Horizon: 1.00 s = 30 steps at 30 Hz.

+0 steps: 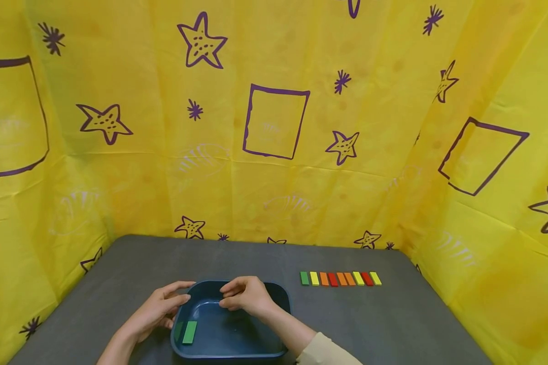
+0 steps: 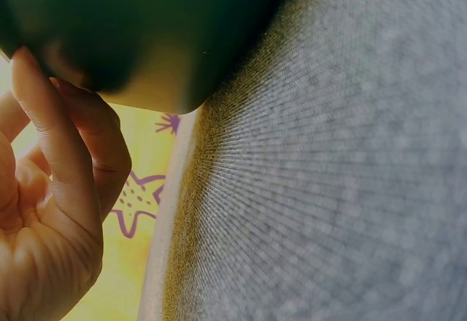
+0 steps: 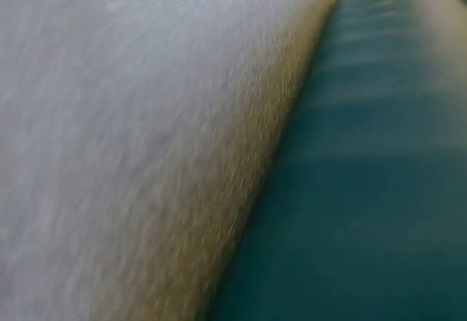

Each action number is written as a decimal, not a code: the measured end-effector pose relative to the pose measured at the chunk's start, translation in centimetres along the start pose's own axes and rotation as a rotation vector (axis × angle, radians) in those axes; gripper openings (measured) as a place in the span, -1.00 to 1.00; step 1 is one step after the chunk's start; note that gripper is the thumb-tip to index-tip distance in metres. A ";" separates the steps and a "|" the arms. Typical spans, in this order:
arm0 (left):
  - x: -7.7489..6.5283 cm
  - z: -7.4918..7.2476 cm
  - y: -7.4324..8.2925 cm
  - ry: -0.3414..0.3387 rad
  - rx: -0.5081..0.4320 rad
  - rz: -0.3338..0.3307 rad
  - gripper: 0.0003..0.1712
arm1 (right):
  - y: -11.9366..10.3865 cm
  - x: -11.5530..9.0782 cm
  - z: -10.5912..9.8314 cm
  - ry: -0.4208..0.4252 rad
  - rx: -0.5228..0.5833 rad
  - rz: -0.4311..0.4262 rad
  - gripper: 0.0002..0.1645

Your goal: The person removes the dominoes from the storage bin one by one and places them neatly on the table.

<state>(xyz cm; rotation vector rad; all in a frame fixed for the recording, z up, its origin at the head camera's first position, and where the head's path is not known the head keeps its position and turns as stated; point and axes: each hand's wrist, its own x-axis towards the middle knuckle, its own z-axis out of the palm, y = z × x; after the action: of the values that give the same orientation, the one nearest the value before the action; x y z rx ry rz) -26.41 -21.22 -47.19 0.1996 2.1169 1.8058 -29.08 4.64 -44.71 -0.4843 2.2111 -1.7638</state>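
A dark blue-green plastic tub (image 1: 230,350) stands on the grey table at the front. Inside it, by the left wall, lies one green block (image 1: 189,332). My left hand (image 1: 152,309) holds the tub's left rim, its thumb over the edge; in the left wrist view bent fingers (image 2: 51,135) touch the outer wall. Over the back part of the tub hovers my right hand (image 1: 246,296), fingers bent toward the thumb. Whether anything is between those fingertips cannot be seen. The right wrist view shows only the tub's outer wall (image 3: 365,211) and the table cloth.
To the right, behind the tub, a row of flat blocks (image 1: 333,279) in green, yellow, orange and red lies side by side with small gaps. A yellow printed curtain (image 1: 274,187) encloses the grey table (image 1: 370,324) at the back and both sides.
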 end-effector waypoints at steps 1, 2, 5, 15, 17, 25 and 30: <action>0.0 0.0 0.0 -0.002 -0.002 0.003 -0.27 | 0.0 0.1 0.2 -0.006 -0.004 0.001 -0.69; 0.0 0.0 0.0 -0.004 -0.004 0.006 -0.27 | 0.0 0.1 0.4 -0.012 -0.008 0.003 -0.69; 0.0 0.0 0.0 -0.007 -0.007 0.011 -0.28 | -0.1 0.2 1.0 -0.025 -0.030 0.013 -0.68; -0.2 -0.1 0.2 -0.005 0.001 0.018 -0.28 | -0.4 0.4 3.0 -0.058 -0.141 -0.007 -0.68; -0.2 -0.2 0.2 -0.008 -0.006 0.017 -0.28 | -0.6 0.5 3.4 -0.067 -0.136 -0.001 -0.67; -0.4 -0.3 0.0 -0.027 -0.023 0.042 -0.30 | -1.3 0.8 5.1 -0.075 -0.127 0.057 -0.69; -0.3 -0.2 -0.1 -0.028 -0.023 0.044 -0.30 | -1.1 0.6 5.9 -0.105 -0.150 0.071 -0.67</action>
<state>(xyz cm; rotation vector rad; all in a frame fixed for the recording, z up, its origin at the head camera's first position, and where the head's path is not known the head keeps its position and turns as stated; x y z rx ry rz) -26.16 -21.51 -47.19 0.2657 2.0874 1.8407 -27.16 -1.03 -44.95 -0.5117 2.2680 -1.5091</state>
